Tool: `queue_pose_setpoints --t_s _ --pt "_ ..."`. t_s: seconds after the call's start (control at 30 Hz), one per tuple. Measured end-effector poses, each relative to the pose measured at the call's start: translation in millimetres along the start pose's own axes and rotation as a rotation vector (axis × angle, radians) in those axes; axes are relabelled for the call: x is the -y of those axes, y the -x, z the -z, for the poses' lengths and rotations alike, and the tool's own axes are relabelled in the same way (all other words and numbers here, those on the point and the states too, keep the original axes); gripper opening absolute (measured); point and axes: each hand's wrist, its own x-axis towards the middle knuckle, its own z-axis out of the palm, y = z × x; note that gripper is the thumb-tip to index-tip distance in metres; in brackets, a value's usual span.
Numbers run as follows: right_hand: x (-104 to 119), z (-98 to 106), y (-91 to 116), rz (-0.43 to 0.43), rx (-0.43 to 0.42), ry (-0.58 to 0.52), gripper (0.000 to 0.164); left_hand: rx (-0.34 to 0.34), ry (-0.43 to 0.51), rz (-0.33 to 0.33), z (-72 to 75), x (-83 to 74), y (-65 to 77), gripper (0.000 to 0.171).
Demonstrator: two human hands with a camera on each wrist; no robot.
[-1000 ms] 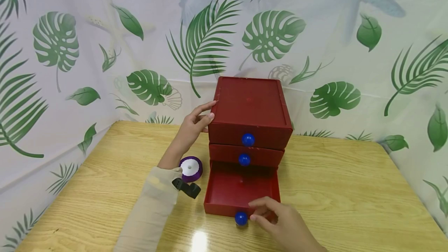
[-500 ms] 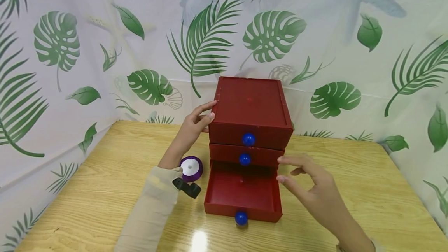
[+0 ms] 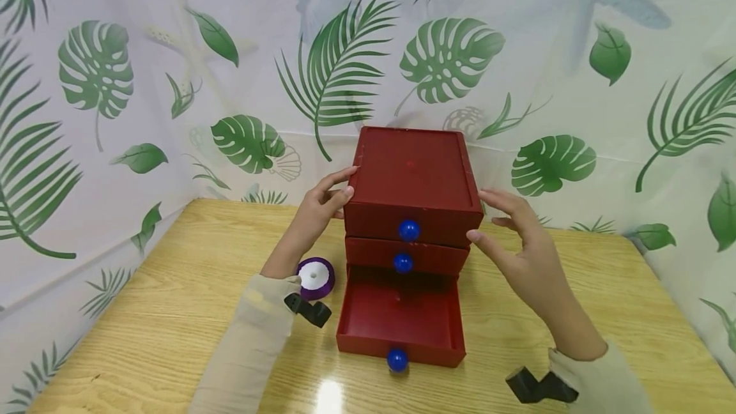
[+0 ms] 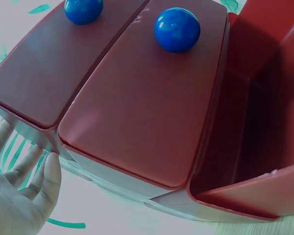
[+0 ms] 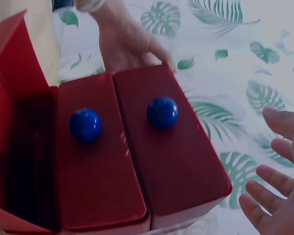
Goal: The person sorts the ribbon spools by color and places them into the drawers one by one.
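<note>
A red three-drawer box (image 3: 414, 171) stands on the table, a round blue knob on each drawer. Its bottom drawer (image 3: 402, 318) is pulled out, with nothing seen inside; the upper two are closed. My left hand (image 3: 313, 213) rests against the box's upper left side with its fingers extended, and the left wrist view shows the fingertips at that side. By the upper right side is my right hand (image 3: 526, 251), thumb and fingers spread apart. In the right wrist view a gap shows between the right fingers (image 5: 279, 181) and the box.
A spool of purple ribbon (image 3: 315, 278) lies on the wooden table (image 3: 172, 312) left of the box, close to the left wrist. A leaf-patterned cloth (image 3: 345, 50) hangs behind the table.
My right hand has left the area of the bottom drawer's knob and moved up and right to the box's upper right side. The left hand and the drawers have stayed put.
</note>
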Motion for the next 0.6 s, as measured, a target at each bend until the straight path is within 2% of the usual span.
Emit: queue_pose_setpoints --t_s 0.23,0.43,0.6 --pt "-13 1 -16 -0.112 0.102 0.066 0.060 0.002 0.014 0.000 -0.3 0.1 -0.3 0.047" --pt "-25 -2 -20 -0.155 0.169 0.026 0.058 0.003 0.019 0.007 0.4 0.4 -0.8 0.047" --pt "-34 -5 -21 -0.164 0.174 0.023 0.056 0.006 0.019 0.002 0.5 0.3 -1.4 0.047"
